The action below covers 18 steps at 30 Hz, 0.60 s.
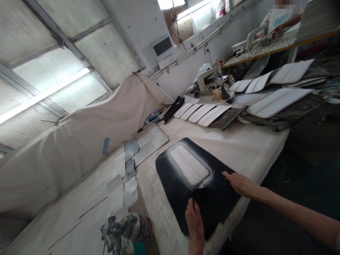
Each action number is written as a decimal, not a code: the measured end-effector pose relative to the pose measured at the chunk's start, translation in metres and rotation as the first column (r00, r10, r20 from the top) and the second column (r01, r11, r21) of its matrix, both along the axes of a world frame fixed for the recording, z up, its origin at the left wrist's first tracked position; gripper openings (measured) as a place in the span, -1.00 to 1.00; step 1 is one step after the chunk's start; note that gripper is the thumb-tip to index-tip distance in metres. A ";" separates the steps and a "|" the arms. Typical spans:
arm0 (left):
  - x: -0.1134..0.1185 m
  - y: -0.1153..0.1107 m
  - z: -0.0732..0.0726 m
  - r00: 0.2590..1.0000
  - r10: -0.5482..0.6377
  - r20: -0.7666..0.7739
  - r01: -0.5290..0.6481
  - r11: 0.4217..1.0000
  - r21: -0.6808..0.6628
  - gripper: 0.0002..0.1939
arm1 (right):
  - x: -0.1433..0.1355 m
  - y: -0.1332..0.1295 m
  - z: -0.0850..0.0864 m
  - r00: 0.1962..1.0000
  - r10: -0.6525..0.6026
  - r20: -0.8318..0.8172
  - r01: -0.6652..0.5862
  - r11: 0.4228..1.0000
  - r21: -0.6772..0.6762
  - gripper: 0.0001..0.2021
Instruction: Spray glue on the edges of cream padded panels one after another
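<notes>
A black panel (170, 184) with rounded corners lies on the pale covered table. Its rectangular opening shows a whitish surface (189, 164), and white overspray surrounds the opening. My left hand (194, 219) is closed at the panel's near part, pinching a small black flap (199, 195) just below the opening. At the panel's right edge is my right hand (239, 182), its index finger stretched out over the black surface and the other fingers partly hidden at the edge.
A spray gun (110, 230) on a stained pot stands at the lower left. White padded panels (209, 114) lie beyond, near a sewing machine (209, 78). Grey templates (151, 140) lie left of the panel. A person's arm (289, 23) shows at another machine.
</notes>
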<state>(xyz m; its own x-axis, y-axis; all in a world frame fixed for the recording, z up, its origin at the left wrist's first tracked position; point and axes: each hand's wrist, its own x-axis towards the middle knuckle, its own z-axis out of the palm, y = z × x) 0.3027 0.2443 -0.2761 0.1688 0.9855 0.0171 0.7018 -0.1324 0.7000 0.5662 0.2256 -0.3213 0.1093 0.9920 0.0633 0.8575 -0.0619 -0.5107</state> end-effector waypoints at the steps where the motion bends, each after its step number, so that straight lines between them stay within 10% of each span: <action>1: -0.003 0.008 0.007 0.996 0.087 0.034 -0.087 0.996 -0.007 -0.54 | 0.003 0.002 -0.004 1.000 -0.004 -0.011 0.004 1.000 -0.006 -0.53; 13: -0.044 0.077 0.067 0.916 0.353 0.188 -0.379 0.917 0.126 -0.61 | 0.019 0.013 -0.043 0.998 -0.008 -0.056 0.005 0.998 -0.066 -0.41; 18: -0.070 0.105 0.104 0.895 0.379 0.236 -0.430 0.874 0.227 -0.63 | 0.016 0.023 -0.009 0.990 -0.027 -0.135 0.045 0.991 0.127 -0.50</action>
<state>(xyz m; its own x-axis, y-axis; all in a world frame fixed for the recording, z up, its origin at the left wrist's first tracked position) 0.2323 0.3491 -0.1717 -0.2747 0.9198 0.2802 0.6006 -0.0635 0.7970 0.5825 0.2489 -0.3307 0.1608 0.9716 0.1737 0.7798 -0.0172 -0.6258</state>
